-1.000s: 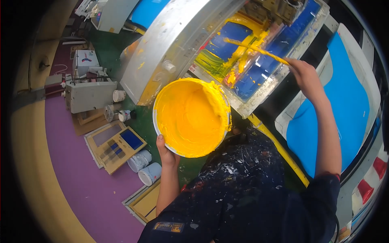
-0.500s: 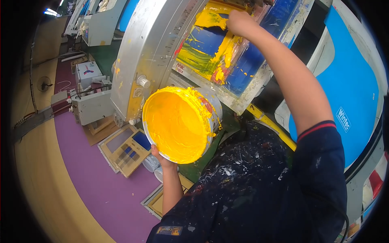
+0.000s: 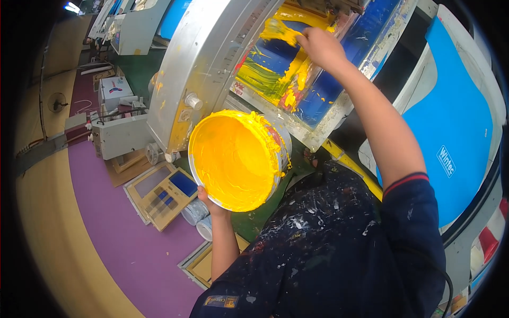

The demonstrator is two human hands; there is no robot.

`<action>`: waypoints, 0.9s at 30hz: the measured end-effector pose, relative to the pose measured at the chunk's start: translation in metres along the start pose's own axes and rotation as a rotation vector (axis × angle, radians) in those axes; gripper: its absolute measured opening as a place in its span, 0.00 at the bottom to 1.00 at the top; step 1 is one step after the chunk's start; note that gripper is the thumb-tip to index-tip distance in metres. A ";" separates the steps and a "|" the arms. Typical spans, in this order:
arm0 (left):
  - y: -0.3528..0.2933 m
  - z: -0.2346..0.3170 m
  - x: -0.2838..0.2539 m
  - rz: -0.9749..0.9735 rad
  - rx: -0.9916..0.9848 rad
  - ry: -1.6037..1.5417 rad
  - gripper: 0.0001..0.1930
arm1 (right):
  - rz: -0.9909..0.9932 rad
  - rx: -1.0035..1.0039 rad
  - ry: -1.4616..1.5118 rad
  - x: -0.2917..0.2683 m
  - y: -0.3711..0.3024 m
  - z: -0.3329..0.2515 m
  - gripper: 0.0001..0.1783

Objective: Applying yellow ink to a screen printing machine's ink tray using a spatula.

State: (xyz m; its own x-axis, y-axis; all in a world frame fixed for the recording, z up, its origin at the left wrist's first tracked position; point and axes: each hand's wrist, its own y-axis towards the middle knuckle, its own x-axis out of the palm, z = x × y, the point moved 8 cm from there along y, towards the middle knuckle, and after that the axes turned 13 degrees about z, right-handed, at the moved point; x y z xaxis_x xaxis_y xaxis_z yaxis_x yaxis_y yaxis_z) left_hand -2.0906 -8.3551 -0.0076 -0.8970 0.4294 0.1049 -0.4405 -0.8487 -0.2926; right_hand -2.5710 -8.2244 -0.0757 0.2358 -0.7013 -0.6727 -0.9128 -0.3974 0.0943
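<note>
Through my head view I have both hands occupied: the left hand [image 3: 212, 205] grips the lower-left rim of the ink bucket [image 3: 233, 164], thumb on the edge, other fingers hidden, while the right hand [image 3: 323, 50] pinches a yellow-coated flat tool [image 3: 281, 32] over the ink-smeared screen-printing frame [image 3: 314, 135]. That tool's long axis points leftward from my fingers. The bucket, tilted with its mouth toward me and the left, sits left of the right hand and nearer my body, just beside the silver machine housing [image 3: 183, 69].
</note>
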 end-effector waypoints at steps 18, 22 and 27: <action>0.011 -0.004 -0.012 0.013 0.000 -0.093 0.39 | -0.050 -0.285 0.068 -0.255 -0.209 -0.135 0.13; 0.010 0.005 -0.006 -0.028 0.036 -0.090 0.40 | -0.107 -0.544 -0.219 -0.232 -0.220 -0.162 0.22; 0.006 0.014 -0.002 -0.044 0.079 -0.055 0.41 | -0.056 -0.593 -0.272 -0.236 -0.202 -0.120 0.25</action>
State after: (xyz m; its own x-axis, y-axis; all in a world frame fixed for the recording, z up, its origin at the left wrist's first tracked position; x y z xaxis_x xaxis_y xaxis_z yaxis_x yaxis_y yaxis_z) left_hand -2.0916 -8.3656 0.0039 -0.8764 0.4511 0.1687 -0.4792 -0.8521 -0.2106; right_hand -2.4024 -8.0492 0.1522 0.1140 -0.5265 -0.8425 -0.5443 -0.7426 0.3904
